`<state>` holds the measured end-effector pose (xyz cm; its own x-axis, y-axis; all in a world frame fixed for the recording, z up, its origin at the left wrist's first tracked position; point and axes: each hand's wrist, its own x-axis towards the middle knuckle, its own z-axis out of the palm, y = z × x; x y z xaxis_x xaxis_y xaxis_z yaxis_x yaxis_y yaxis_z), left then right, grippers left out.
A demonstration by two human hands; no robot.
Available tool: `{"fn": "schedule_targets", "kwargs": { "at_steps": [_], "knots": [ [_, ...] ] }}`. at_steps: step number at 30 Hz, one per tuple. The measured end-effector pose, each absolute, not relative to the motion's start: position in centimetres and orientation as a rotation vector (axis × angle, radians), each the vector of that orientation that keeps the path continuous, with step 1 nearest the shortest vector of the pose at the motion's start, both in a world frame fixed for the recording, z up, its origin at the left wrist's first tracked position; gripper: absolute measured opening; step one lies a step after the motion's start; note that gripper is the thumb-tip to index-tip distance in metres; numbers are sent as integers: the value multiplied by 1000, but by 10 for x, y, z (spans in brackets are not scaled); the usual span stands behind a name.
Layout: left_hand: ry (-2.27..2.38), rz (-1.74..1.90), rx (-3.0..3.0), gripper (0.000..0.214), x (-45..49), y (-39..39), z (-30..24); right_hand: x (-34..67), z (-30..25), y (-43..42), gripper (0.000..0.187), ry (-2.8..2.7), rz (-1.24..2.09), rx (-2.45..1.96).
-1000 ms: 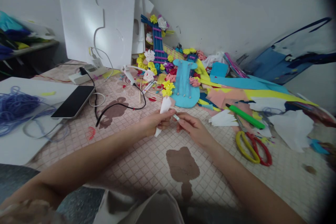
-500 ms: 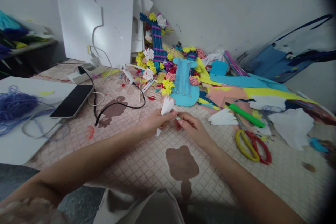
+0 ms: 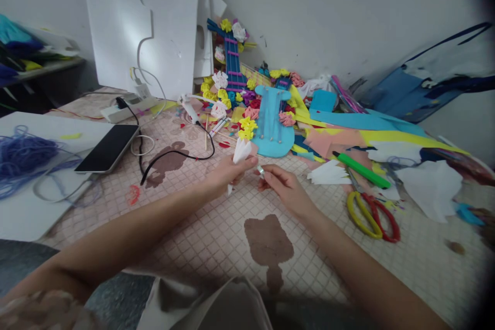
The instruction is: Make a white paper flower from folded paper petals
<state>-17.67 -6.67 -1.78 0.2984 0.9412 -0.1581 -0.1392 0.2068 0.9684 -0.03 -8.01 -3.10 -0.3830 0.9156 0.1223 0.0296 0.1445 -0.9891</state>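
My left hand is closed around a gathered piece of white paper, whose fanned end sticks up above the thumb. A short tip of it shows below the fingers. Just to the right, my right hand pinches a small shiny, whitish-silver piece between thumb and fingertips. Its kind is too small to make out. A narrow gap separates the two hands, both held above the tiled-pattern tabletop. Beyond them lies a light-blue guitar-shaped cutout with yellow and pink paper flowers.
To the right are scissors with yellow and red handles, a green marker, white paper strips and coloured scraps. At left lie a tablet-like black device, purple yarn and a black cable. A glue gun stands behind.
My hands have drawn slightly apart. The left moved a little left with the white paper, and more of the small shiny piece in my right hand now shows.
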Motion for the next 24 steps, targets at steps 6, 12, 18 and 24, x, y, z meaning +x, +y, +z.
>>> {"fn": "schedule_targets", "kwargs": {
  "at_steps": [6, 12, 18, 24],
  "knots": [
    [1052, 881, 1142, 40, -175, -69, -16, -1, -28, -81, 28, -1701, 1287, -974],
    [832, 858, 815, 38, -178, -64, -14, -1, -28, -80, 25, -1722, 1411, -881],
    [862, 851, 902, 44, -177, -65, -16, -4, -32, -82, 25, -1674, 1455, -872],
    [942, 848, 1123, 39, -175, -71, -15, -6, -37, -85, 32, -1654, 1466, -890]
  ]
}}
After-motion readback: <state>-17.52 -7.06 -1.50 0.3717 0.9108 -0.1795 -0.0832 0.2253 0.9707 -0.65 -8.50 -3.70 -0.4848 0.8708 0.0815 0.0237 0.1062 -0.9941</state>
